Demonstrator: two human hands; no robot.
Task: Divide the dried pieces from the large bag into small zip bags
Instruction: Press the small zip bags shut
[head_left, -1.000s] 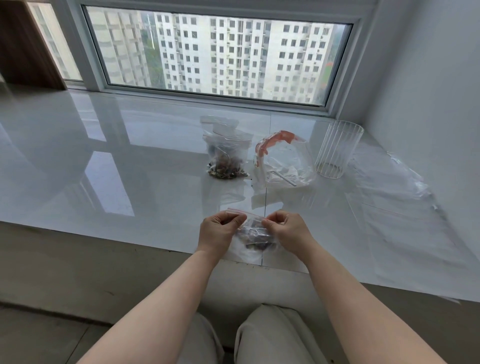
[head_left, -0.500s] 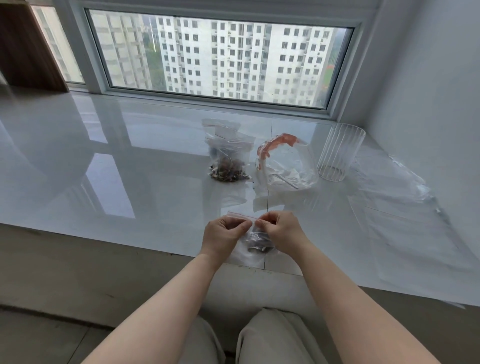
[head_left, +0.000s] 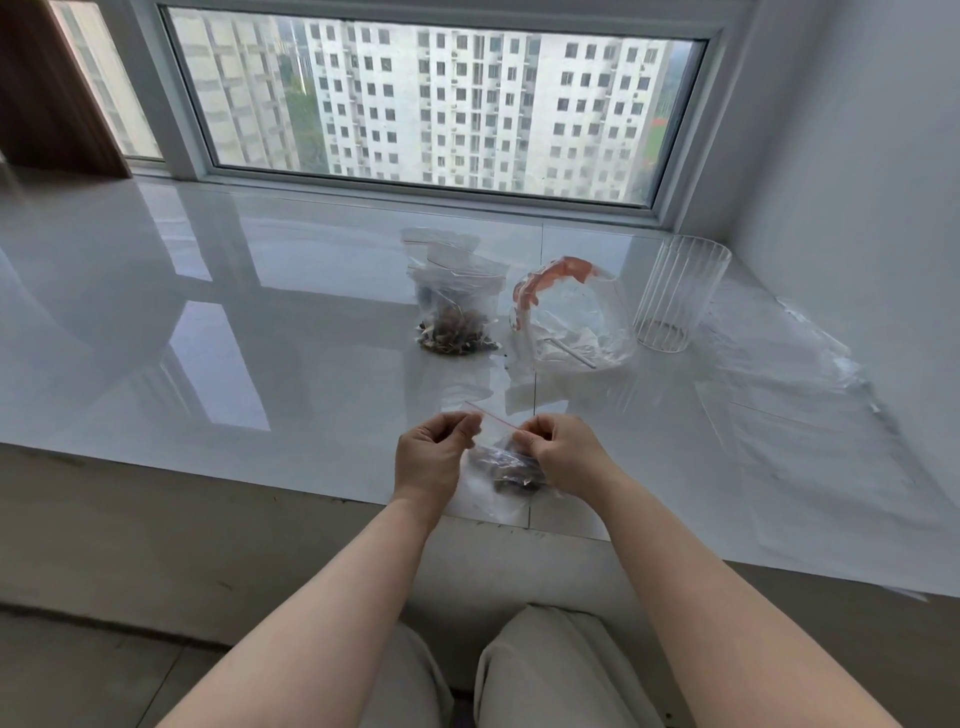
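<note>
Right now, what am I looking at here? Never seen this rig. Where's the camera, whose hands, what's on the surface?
There is no machine: one wide-angle camera sits on a person's head, looking forward and down at their own bare hands. The left hand and right hand both pinch the top strip of a small zip bag that holds some dark dried pieces. On the glossy white ledge beyond stand the large bag with dried pieces at its bottom, a clear bag with a red strip, a ribbed clear cup, and loose plastic sheets to the right.
</note>
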